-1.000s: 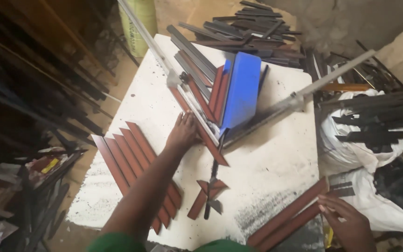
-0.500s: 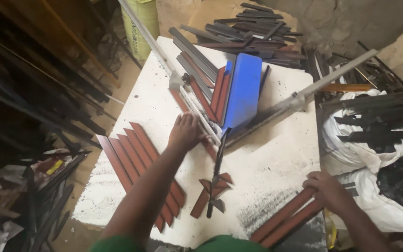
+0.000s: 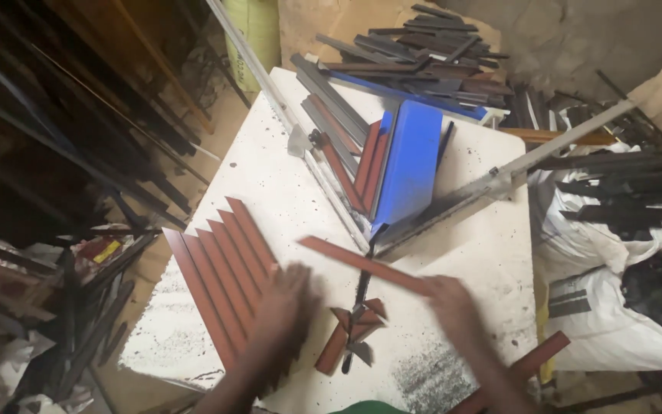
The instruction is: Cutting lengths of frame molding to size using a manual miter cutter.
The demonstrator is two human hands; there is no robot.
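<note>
Reddish-brown strip (image 3: pixel 362 264): flat, narrow; our right hand (image 3: pixel 453 303) has its fingers grasping one end.
Left hand (image 3: pixel 289 295): blurred, we cannot tell its grip, over slats (image 3: pixel 220 268).
Table (image 3: pixel 469 261): white, speckled.

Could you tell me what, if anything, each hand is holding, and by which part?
The right hand holds a red-brown strip by its near end. The left hand rests on the row of strips, gripping nothing.

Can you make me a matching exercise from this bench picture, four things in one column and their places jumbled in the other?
Things:
1 blue panel
2 loose red-brown strip
3 row of red-brown slats
4 white sacks

Places:
A beside the table's right edge
B held by the right hand
C by the left hand
D propped in the metal angle at the table's far side

Pairs: 1-D, 2-B, 3-C, 4-A
</note>
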